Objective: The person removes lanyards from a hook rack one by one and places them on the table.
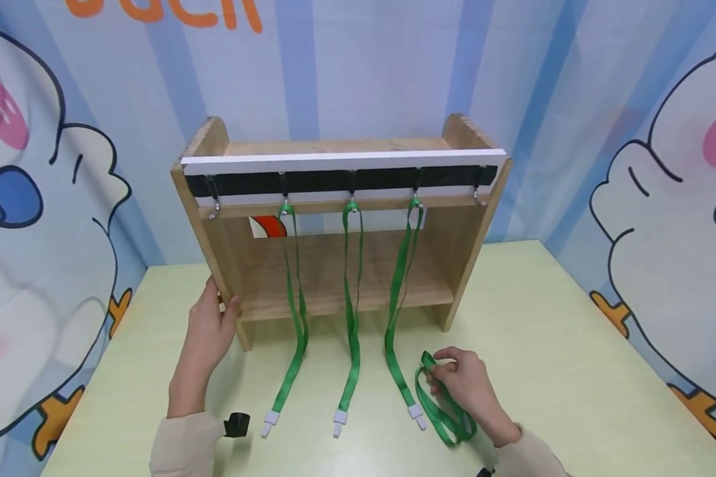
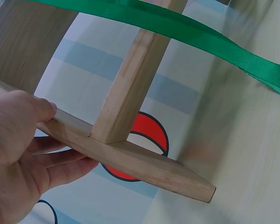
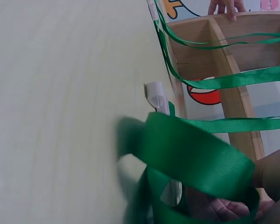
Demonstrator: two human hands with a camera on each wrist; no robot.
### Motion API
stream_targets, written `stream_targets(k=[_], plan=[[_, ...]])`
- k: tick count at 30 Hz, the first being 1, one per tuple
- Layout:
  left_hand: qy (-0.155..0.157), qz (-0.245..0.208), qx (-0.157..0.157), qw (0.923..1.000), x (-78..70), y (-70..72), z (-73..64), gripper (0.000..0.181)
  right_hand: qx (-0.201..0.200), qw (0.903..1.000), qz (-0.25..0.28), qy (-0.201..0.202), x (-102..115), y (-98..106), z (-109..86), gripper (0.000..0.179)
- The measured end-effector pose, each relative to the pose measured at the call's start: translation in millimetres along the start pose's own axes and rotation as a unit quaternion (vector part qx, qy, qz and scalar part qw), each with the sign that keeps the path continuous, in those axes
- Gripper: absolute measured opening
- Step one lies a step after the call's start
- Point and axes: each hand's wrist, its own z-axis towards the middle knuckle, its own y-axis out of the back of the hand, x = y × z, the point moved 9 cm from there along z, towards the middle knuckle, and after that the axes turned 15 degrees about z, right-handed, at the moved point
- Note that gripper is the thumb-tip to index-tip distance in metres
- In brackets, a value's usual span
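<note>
A wooden shelf rack [image 1: 328,278] stands on the table. My left hand [image 1: 209,331] grips its left side panel [image 2: 154,170] low down, thumb on one face and fingers on the other. Down at the right, my right hand [image 1: 465,384] pinches a looped green lanyard [image 1: 444,414] between thumb and fingers. In the right wrist view its green band [image 3: 196,149] hides much of that hand. Three more green lanyards hang from the rack's middle hooks: a left one [image 1: 291,371], a centre one [image 1: 352,371] and a right one [image 1: 396,371], each ending in a white clip.
The outer left hook [image 1: 215,205] and outer right hook [image 1: 477,193] carry nothing. A white-edged black strip [image 1: 319,182] runs along the rack's front, behind the hooks. Behind the pale table [image 1: 543,331] hangs a blue striped cloth [image 1: 370,73] with cartoon figures.
</note>
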Motion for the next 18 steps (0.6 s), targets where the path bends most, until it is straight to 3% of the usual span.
stream_targets(k=[6, 13, 18], plan=[[-0.004, 0.000, 0.000, 1.0000, -0.1, 0.6, 0.4, 0.056, -0.008, 0.9972, -0.064, 0.036, 9.0, 7.0, -3.7, 0.022], [-0.001, 0.002, -0.003, 1.0000, 0.0, 1.8, -0.1, 0.056, -0.002, 0.9853, -0.149, 0.083, 25.4, 14.9, -8.6, 0.016], [-0.002, 0.003, -0.003, 1.0000, -1.0, 0.9, -0.4, 0.056, 0.007, 0.9835, -0.161, 0.083, 27.0, 17.7, -9.5, 0.015]])
